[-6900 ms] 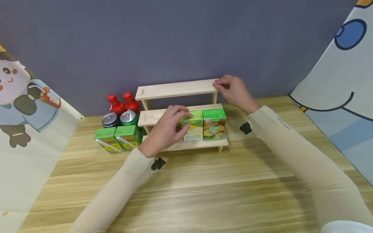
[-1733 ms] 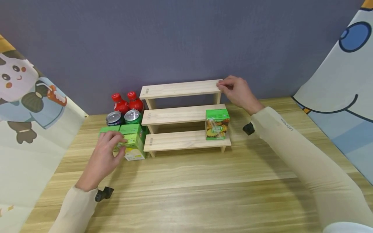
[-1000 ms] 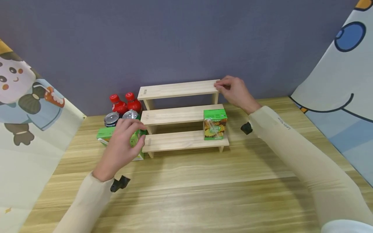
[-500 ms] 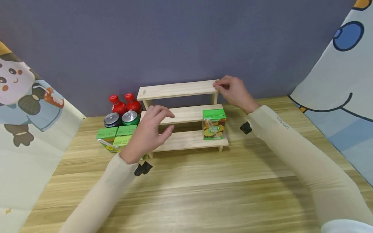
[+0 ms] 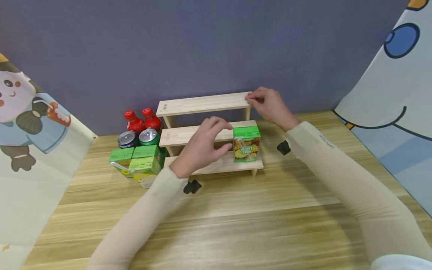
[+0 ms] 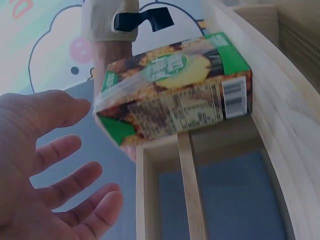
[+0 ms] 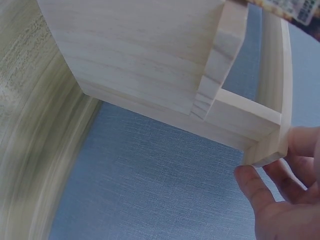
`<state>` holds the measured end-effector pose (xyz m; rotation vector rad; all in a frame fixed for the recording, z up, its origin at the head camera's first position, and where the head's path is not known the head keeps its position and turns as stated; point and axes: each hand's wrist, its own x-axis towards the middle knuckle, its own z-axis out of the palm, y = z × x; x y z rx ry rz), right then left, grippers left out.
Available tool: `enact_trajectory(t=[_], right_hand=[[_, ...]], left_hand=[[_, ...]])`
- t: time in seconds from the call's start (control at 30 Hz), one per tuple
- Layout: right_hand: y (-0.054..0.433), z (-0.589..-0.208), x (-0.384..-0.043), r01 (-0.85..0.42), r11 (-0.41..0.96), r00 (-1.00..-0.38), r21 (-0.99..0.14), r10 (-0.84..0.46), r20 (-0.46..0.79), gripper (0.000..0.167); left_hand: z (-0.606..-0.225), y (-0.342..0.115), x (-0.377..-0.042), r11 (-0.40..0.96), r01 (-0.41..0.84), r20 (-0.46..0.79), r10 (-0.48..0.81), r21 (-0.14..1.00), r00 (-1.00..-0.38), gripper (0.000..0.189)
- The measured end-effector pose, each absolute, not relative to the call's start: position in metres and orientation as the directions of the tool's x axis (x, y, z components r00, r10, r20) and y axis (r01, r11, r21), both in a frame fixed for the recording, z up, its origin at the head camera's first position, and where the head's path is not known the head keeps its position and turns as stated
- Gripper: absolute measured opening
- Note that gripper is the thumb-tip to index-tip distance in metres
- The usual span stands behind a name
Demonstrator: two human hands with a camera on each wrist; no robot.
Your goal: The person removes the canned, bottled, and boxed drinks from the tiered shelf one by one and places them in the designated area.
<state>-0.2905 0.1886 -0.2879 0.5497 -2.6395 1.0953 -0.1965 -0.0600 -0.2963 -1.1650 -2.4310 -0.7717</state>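
Note:
A three-tier wooden display rack (image 5: 216, 165) stands against the back wall. On the right of its lowest tier sits a green juice box with a pineapple picture (image 5: 247, 144), also filling the upper middle of the left wrist view (image 6: 172, 87). My left hand (image 5: 205, 146) is just left of this carton, thumb and fingers apart and nothing between them; the left wrist view shows the hand (image 6: 55, 165) beside the box. My right hand (image 5: 269, 107) pinches the right end of the top tier. In the right wrist view, that hand's fingers (image 7: 255, 185) are at the board's corner.
Left of the rack are two red-capped bottles (image 5: 152, 120), two drink cans (image 5: 148, 137) and two green juice boxes (image 5: 121, 154). A lime-green juice box (image 5: 145, 167) stands in front of them on the wooden table (image 5: 236, 225). A grey-blue wall (image 5: 209, 45) rises behind.
My left hand has carried the lime-green juice box from the lowest tier to the table at left, let go of it, and come back right to the pineapple box. My right hand stays put.

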Motion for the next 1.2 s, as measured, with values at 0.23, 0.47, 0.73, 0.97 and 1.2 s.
enact_trajectory(t=[0.23, 0.47, 0.73, 0.97, 1.2], right_hand=[[0.188, -0.287, -0.290, -0.438, 0.647, -0.897, -0.625, -0.261, 0.358, 0.027], [0.187, -0.286, -0.287, -0.425, 0.655, -0.903, -0.625, -0.255, 0.347, 0.027], [0.185, -0.286, -0.287, -0.429, 0.647, -0.900, -0.630, -0.253, 0.353, 0.027], [0.184, -0.286, -0.287, -0.431, 0.644, -0.900, -0.632, -0.255, 0.353, 0.027], [0.183, -0.285, -0.287, -0.437, 0.645, -0.897, -0.627, -0.260, 0.357, 0.027]], left_hand=[[-0.295, -0.041, -0.202, 0.492, 0.818, 0.499, 0.649, 0.299, -0.573, 0.039], [-0.295, -0.031, -0.205, 0.491, 0.814, 0.472, 0.664, 0.310, -0.580, 0.033], [-0.298, -0.025, -0.207, 0.495, 0.808, 0.450, 0.671, 0.318, -0.589, 0.030], [-0.298, -0.024, -0.206, 0.506, 0.801, 0.430, 0.676, 0.320, -0.599, 0.028], [-0.300, -0.022, -0.207, 0.488, 0.802, 0.433, 0.676, 0.343, -0.596, 0.026]])
